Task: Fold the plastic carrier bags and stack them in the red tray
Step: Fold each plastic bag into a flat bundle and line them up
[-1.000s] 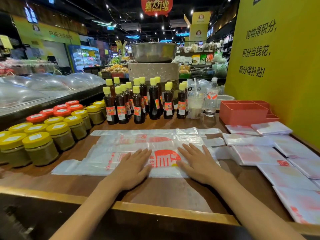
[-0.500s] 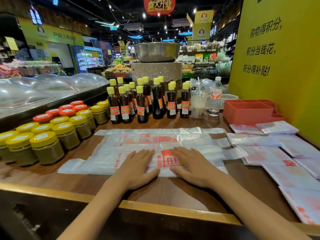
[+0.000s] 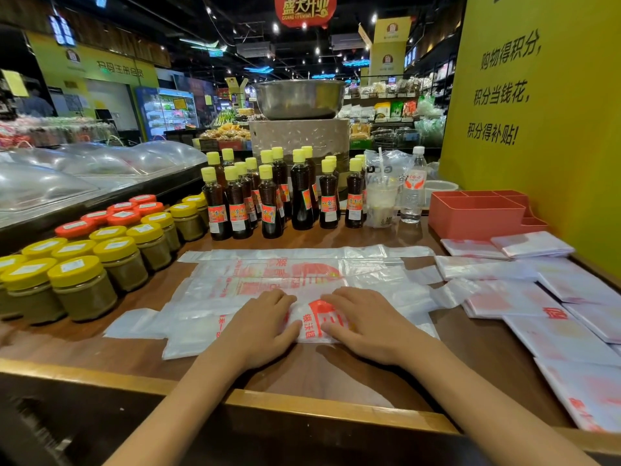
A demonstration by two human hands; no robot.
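Several white plastic carrier bags with red print lie flat and overlapping on the wooden counter [image 3: 336, 375]. My left hand [image 3: 265, 326] and my right hand [image 3: 366, 321] both press palm-down on the nearest bag [image 3: 195, 326], close together near its middle. The plastic bulges up in a small ridge between my thumbs. Another flat bag [image 3: 268, 269] lies just behind. The red tray [image 3: 477, 215] stands at the back right against the yellow wall, and no bags show inside it. Two folded bags [image 3: 534, 245] lie in front of the tray.
Dark sauce bottles [image 3: 268, 203] with yellow caps line the back of the counter. Yellow-lidded jars [image 3: 80, 284] and red-lidded jars [image 3: 124, 213] fill the left side. A bagged drink cup [image 3: 381, 200] and a water bottle [image 3: 413, 186] stand beside the tray. More flattened bags [image 3: 564, 334] cover the right side.
Both hands have slid towards each other on the nearest bag, and the plastic between them has bunched up over the red print.
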